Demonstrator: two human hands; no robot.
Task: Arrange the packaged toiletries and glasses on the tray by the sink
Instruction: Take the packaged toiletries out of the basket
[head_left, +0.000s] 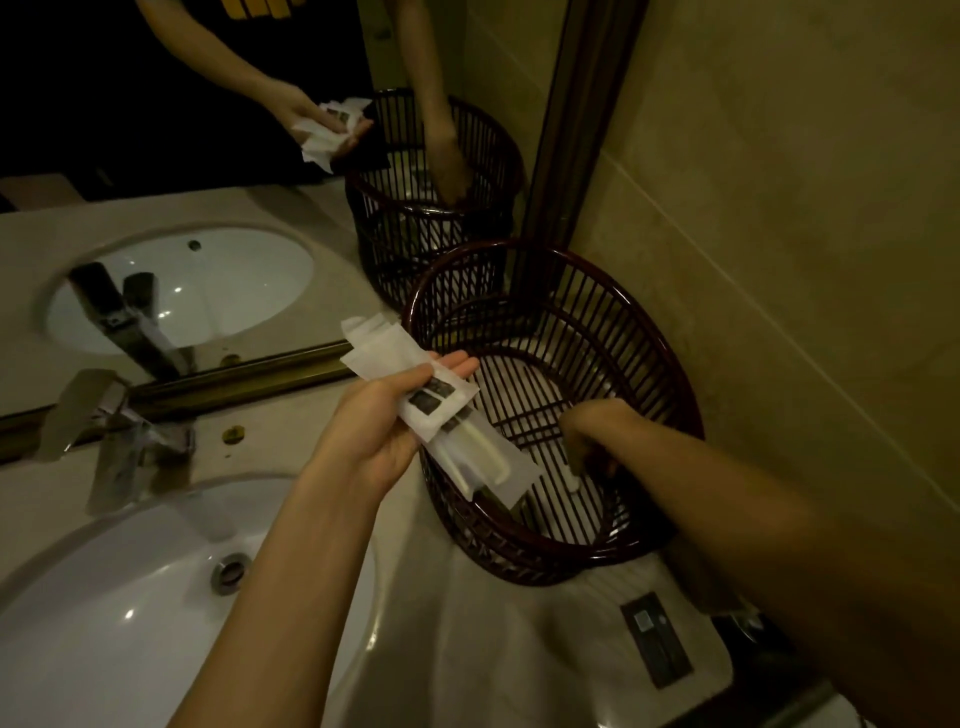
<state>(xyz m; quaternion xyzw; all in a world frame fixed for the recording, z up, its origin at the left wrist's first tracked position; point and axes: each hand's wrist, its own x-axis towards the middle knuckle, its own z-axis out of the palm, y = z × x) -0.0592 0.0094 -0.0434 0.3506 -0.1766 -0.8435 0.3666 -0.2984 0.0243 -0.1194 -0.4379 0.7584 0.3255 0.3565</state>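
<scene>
My left hand (371, 423) holds a bundle of white packaged toiletries (415, 384), with toothbrush-like items in clear wrap, just over the left rim of a dark red slatted basket (644, 343). My right hand (592, 436) reaches down inside the basket, fingers curled around a small pale item (571, 480) near its floor. The exact grip is blurred and dim. No glasses are visible.
A white sink (130, 597) with a chrome tap (119, 441) lies to the left on the beige counter. The mirror behind reflects the basket and both hands. A tiled wall stands close on the right. A flat dark packet (657, 642) lies on the counter in front of the basket.
</scene>
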